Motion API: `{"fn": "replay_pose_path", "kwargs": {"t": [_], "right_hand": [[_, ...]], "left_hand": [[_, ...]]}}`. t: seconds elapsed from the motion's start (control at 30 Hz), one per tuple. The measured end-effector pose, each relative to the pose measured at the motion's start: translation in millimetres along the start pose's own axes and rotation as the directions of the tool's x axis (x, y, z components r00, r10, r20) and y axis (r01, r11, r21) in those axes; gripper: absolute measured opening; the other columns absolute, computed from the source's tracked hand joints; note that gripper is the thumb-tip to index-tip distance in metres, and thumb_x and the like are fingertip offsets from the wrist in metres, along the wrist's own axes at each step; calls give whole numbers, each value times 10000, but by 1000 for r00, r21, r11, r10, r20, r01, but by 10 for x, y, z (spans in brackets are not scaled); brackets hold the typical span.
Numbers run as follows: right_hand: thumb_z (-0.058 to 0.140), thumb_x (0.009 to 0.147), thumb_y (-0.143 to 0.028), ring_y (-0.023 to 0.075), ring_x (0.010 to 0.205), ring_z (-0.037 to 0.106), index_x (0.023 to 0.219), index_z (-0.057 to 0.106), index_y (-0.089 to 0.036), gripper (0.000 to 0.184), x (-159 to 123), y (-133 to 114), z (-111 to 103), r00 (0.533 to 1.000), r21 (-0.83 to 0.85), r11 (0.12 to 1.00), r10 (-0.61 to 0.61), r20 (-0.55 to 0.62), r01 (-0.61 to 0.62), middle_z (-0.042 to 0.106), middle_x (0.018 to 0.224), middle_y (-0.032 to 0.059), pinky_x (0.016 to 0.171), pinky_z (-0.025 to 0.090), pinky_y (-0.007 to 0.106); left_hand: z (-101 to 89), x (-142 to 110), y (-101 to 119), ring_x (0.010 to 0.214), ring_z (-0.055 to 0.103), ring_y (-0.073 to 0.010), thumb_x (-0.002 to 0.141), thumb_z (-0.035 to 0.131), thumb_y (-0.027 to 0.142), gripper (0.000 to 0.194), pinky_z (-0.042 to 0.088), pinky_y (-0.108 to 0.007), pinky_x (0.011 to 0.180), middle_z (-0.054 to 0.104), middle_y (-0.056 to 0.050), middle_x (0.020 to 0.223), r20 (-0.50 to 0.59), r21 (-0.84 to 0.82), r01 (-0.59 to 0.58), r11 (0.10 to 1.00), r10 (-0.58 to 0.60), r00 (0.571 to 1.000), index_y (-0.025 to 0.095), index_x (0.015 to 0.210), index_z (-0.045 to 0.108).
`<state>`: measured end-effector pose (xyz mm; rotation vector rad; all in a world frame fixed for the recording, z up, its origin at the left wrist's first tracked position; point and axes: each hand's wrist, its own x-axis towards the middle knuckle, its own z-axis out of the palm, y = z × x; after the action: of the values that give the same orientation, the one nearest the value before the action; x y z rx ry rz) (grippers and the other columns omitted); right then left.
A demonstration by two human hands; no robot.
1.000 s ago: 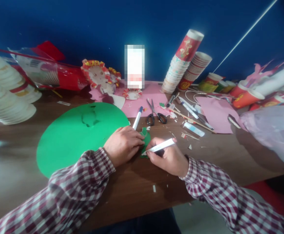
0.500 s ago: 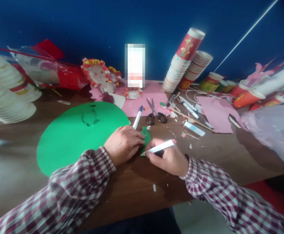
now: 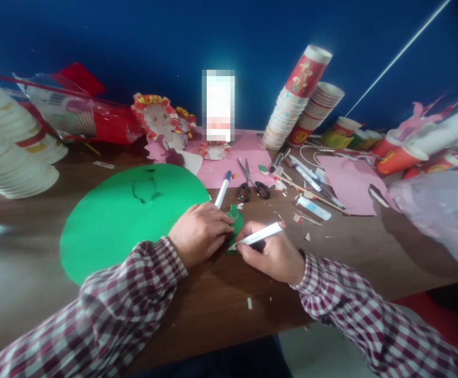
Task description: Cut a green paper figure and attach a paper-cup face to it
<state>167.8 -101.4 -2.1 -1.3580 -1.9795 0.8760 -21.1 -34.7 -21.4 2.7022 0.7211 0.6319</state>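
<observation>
Head view: from where I stand, the right hand (image 3: pixel 274 256) has its fingers clamped on a white marker (image 3: pixel 262 234), tip at a small green piece (image 3: pixel 236 216) on the tabletop (image 3: pixel 205 310). The left hand (image 3: pixel 198 233) rests against that piece (whether its fingers pinch it, I can't tell), near black-handled scissors (image 3: pixel 249 180).

No text is legible; marks on the marker (image 3: pixel 263 234) in the right hand (image 3: pixel 276 258) and cups (image 3: pixel 299 137) beyond are blurred.
</observation>
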Motion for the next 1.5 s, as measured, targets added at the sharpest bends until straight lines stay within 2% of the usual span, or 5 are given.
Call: {"fn": "replay_pose_path", "kwargs": {"t": [0.27, 0.5, 0.8, 1.03, 1.5], "right_hand": [[548, 813, -212, 113, 577, 550, 822, 607, -164, 76, -8, 2, -8, 999, 5, 1000, -5, 43, 5, 623, 666, 0, 556, 425, 214], [545, 802, -175, 95, 536, 525, 805, 580, -160, 38, 3, 17, -14, 1000, 75, 997, 8, 7, -8, 590, 634, -15, 512, 413, 194], [553, 794, -194, 99, 525, 523, 792, 599, -159, 58, 2, 7, 4, 1000, 0, 1000, -1, 7, 1, 592, 610, -13, 507, 399, 201], [564, 794, -196, 106, 575, 561, 811, 618, -163, 66, -5, 10, 2, 1000, 6, 1000, -7, 21, 7, 629, 658, -7, 565, 420, 206], [562, 771, -183, 111, 574, 547, 786, 606, -162, 51, -4, 9, -2, 1000, -15, 1000, 7, 28, -6, 615, 645, -7, 560, 420, 210]], "left_hand": [[5, -14, -9, 913, 555, -211, 805, 541, 185, 166, 435, -404, 802, 680, -25, 1013, -8, 0, 2, 1000, -2, 1000, 211, 892, 680], [-2, 1, 1, 907, 555, -205, 815, 541, 190, 163, 428, -406, 812, 674, -18, 1018, 21, -20, 7, 1000, -6, 1000, 212, 898, 679], [6, -8, 2, 911, 554, -204, 807, 544, 187, 154, 429, -405, 806, 677, -9, 1013, 3, -5, 4, 1000, -4, 1000, 207, 880, 678], [19, -12, -9, 914, 550, -215, 805, 542, 185, 161, 431, -409, 804, 677, -2, 1019, -2, -5, 0, 1000, 0, 1000, 212, 890, 677], [12, -15, 0, 911, 549, -214, 811, 548, 198, 149, 430, -407, 795, 677, 3, 1017, -5, 7, -4, 1000, 4, 1000, 215, 888, 674]]}}
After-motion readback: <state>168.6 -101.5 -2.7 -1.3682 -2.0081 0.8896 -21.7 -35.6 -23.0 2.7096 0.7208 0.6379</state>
